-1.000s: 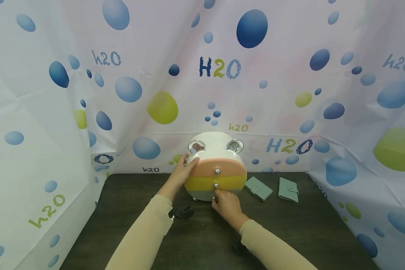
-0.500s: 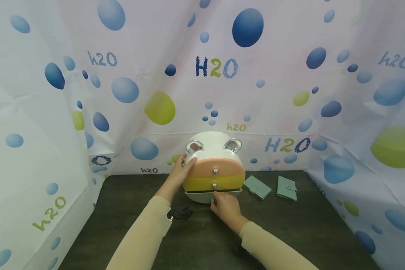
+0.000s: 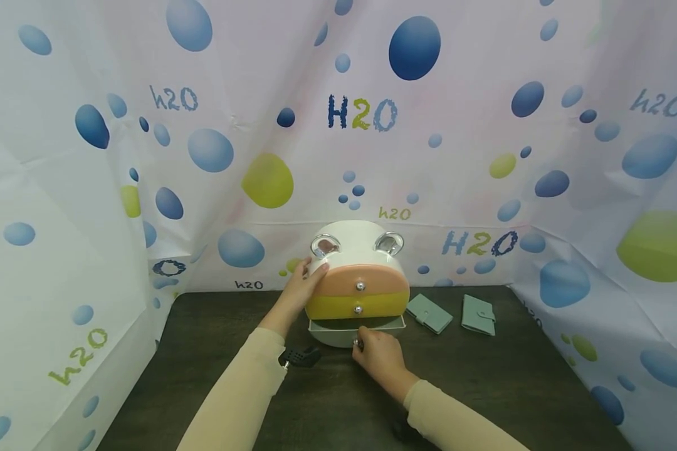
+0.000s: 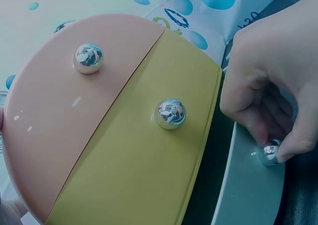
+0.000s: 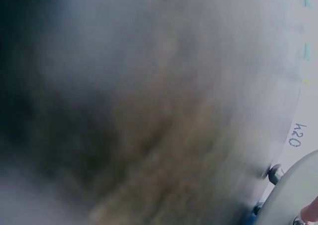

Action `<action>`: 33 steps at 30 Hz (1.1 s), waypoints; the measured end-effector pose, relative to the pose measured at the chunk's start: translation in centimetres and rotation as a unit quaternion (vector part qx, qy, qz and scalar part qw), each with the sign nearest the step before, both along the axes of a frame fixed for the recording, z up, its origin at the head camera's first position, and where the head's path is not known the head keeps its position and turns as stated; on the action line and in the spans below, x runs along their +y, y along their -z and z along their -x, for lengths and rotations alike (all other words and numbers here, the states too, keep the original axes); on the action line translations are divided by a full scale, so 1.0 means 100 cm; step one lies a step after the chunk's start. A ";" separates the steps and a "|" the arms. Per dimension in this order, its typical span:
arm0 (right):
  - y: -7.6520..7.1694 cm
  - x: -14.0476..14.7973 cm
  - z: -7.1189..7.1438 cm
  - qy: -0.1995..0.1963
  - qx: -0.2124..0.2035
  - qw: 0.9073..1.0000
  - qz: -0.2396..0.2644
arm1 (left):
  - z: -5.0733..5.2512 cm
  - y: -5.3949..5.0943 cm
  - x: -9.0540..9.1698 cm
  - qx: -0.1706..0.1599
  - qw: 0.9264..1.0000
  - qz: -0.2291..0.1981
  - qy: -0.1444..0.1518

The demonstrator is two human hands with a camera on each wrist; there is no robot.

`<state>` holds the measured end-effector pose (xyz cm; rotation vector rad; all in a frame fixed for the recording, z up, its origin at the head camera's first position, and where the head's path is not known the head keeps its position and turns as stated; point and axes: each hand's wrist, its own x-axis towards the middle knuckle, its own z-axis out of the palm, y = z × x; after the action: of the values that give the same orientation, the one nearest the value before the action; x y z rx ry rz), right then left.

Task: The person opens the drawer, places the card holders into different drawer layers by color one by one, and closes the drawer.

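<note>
Near the far edge of the tabletop (image 3: 220,326): one glossy cabinet (image 3: 358,275), presumably light, stiff, slippery; uncurled left hand (image 3: 303,289) against its side, right hand (image 3: 380,357) pinching the lowest drawer (image 3: 330,337)'s knob (image 4: 271,154), the surest hold.

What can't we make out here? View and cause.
Contents of the bottom drawer: head view, its front wall and the yellow drawer above hide most; left wrist view, only a dark gap.
Left grip, how its fingers lie: head view, partly hidden by the cabinet; left wrist view, cut off by left edge.
Insides of green cases: head view, covers closed.
Most of right wrist view: blurred, seemingly something near the lens.
</note>
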<state>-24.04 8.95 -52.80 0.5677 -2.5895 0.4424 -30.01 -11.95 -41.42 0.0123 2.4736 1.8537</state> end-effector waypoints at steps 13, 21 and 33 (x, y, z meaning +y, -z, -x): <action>-0.001 0.001 -0.023 0.003 -0.019 1.000 0.013 | 0.001 0.003 0.000 0.005 1.000 0.003 0.000; -0.003 0.003 -0.037 -0.009 -0.021 1.000 0.006 | -0.001 0.000 -0.001 0.000 1.000 0.007 0.000; -0.004 0.007 -0.053 -0.026 -0.018 1.000 -0.003 | -0.002 0.000 0.000 -0.002 1.000 0.007 -0.001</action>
<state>-18.72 9.60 -52.44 0.6354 -2.6152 0.4658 -29.85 -12.00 -41.40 0.0058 2.4847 1.8333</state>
